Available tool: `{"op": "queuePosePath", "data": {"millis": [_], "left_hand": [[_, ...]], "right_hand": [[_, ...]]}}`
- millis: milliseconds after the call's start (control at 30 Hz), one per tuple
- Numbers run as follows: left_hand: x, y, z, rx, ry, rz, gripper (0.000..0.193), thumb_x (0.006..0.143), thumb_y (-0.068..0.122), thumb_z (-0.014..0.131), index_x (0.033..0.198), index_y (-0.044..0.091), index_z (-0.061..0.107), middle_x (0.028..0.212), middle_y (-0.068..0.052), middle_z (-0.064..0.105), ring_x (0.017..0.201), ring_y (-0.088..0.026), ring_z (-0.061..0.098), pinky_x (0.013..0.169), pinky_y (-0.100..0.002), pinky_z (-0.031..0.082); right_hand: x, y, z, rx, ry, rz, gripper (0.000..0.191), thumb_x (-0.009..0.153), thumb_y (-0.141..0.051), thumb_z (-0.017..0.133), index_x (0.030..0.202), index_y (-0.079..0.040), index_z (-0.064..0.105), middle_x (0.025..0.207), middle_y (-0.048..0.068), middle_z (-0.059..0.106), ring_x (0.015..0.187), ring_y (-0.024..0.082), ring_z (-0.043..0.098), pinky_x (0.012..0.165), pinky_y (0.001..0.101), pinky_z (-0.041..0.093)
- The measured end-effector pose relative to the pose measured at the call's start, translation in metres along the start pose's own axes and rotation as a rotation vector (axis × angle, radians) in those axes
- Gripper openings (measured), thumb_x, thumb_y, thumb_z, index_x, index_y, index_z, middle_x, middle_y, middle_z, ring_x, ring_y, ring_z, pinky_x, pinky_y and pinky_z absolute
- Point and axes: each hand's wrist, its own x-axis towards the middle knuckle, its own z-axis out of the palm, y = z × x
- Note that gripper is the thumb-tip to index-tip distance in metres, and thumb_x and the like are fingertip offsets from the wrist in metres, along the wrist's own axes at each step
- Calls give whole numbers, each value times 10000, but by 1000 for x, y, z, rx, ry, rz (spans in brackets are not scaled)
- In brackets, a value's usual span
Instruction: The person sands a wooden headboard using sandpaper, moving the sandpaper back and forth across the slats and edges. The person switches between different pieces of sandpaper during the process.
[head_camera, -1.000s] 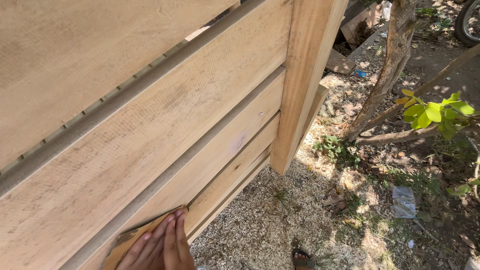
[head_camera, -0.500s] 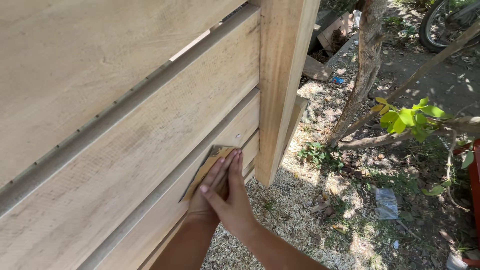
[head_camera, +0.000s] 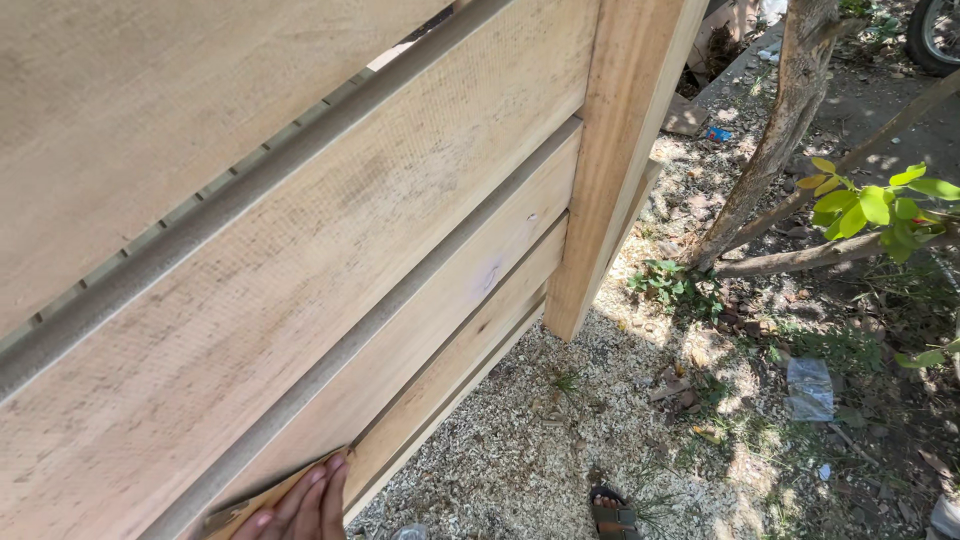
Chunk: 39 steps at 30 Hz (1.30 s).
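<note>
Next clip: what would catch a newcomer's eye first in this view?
Pale wooden planks fill the left and centre, slanting down to a thick upright post. At the bottom edge a hand presses a brown sheet of sandpaper flat against a lower plank; which hand it is cannot be told. To the right, bright green leaves stand out beside a tree trunk over littered ground.

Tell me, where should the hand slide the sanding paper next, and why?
Probably back along the pale wooden board toward the upright wooden post. The hand presses the tan sanding sheet flat at the board's near end, at the picture's bottom edge, and a long stretch of that board lies ahead of it.
</note>
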Motion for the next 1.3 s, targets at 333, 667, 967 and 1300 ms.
{"op": "queuePosePath", "data": {"millis": [333, 667, 967, 1300], "left_hand": [[70, -88, 59, -1381, -499, -368, 865, 969, 701, 117, 1586, 112, 264, 1648, -71, 290, 1473, -124, 301, 1147, -288, 283], [197, -182, 273, -1692, -393, -603, 888, 960, 657, 194, 1575, 16, 196, 1645, -179, 200, 1512, -241, 251, 1179, -387, 232], [38, -104, 77, -1393, -491, -300, 823, 983, 555, 206, 1604, 20, 139, 1700, -192, 114, 1528, -241, 155, 1183, -459, 98], [4, -20, -65, -1229, -598, -467, 785, 975, 614, 108, 1631, 190, 185, 1696, -14, 197, 1494, -97, 236, 1164, -406, 146]], "right_hand": [[26, -4, -52, 76, -114, -10, 1046, 984, -297, 607, 1536, 109, -183, 1672, 315, -166, 1571, 415, -73, 1261, 446, 89], [154, 8, -247, 302, 6, 101, 1057, 927, -312, 668, 1608, 4, -75, 1739, 180, -45, 1609, 283, 16, 1270, 385, 105], [18, -40, -74, 186, -111, -38, 1185, 919, -368, 699, 1546, 57, -213, 1678, 282, -205, 1571, 394, -151, 1249, 488, 38], [-9, -40, 17, -87, -150, -12, 1200, 912, -415, 692, 1552, 45, -213, 1669, 288, -225, 1555, 434, -157, 1230, 512, 46]]}}
